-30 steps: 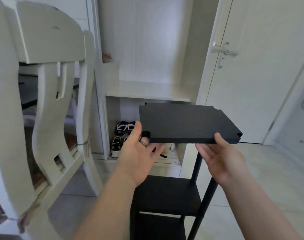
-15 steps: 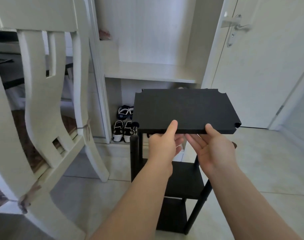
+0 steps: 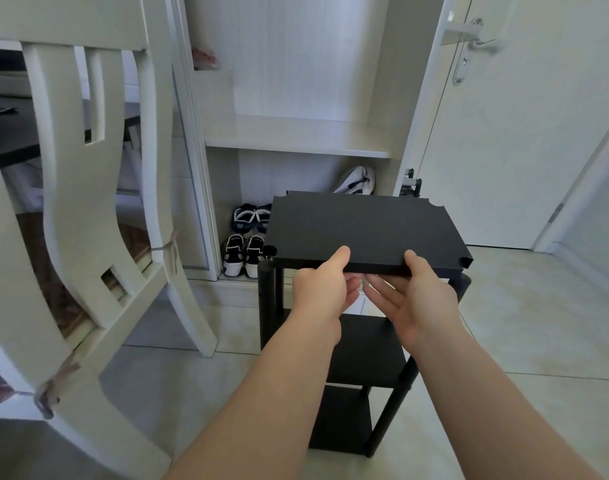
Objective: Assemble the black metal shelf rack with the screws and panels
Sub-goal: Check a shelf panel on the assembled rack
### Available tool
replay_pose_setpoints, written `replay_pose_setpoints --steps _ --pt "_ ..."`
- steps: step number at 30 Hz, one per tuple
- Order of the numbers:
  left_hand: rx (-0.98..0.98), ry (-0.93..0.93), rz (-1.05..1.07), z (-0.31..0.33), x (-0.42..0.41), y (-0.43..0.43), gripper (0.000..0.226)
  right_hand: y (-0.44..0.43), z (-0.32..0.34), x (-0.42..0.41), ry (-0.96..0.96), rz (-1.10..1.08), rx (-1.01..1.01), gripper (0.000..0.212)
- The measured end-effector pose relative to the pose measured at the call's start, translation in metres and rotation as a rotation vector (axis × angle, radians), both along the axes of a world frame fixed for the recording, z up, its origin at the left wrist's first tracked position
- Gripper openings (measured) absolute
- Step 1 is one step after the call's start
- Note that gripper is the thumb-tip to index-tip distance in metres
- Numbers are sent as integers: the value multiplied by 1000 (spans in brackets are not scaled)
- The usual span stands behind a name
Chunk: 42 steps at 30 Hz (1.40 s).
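A flat black shelf panel (image 3: 365,230) with notched corners hovers over the top of the black rack (image 3: 361,351). My left hand (image 3: 322,289) grips the panel's near edge, thumb on top and fingers curled beneath. My right hand (image 3: 413,299) holds the same edge just to the right, thumb on top, fingers spread under it. The rack stands on the floor with two lower shelves fitted. A front left post (image 3: 269,292) rises to just below the panel's left corner; the right post top (image 3: 464,282) shows under the right corner.
An upturned white chair (image 3: 88,202) fills the left side, close to the rack. Behind the rack is a white cupboard niche (image 3: 296,136) with shoes (image 3: 244,251) on its floor. A white door (image 3: 524,116) stands at the right. Tiled floor (image 3: 521,323) lies open to the right.
The panel has come down and toward the rack's post tops. My left hand slid from the panel's left corner to the middle of its near edge, beside my right hand.
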State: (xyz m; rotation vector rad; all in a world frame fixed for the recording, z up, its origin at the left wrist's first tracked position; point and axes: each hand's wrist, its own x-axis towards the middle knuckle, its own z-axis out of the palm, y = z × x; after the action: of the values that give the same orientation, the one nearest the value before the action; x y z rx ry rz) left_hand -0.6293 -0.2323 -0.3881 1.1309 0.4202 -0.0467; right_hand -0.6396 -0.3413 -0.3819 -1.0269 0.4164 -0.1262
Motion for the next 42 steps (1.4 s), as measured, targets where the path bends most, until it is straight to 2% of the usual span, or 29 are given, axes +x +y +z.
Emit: replay_pose_setpoints --steps 13,19,23,28,35,42 --pt "6 58 22 -2 -2 -1 37 -5 -6 1 26 21 -50 25" --pt "-17 118 9 -1 -4 1 33 -7 -6 4 69 -31 -61 27" --pt "-32 127 120 -2 -5 1 46 -9 -7 6 79 -48 -69 29" --pt "39 116 191 -9 -1 1 60 -12 -8 8 86 -44 -76 29" --pt "52 101 213 -14 3 2 37 -15 -12 10 118 5 -56 32" --pt "48 91 212 -11 2 4 38 -17 -10 13 128 -5 -10 31"
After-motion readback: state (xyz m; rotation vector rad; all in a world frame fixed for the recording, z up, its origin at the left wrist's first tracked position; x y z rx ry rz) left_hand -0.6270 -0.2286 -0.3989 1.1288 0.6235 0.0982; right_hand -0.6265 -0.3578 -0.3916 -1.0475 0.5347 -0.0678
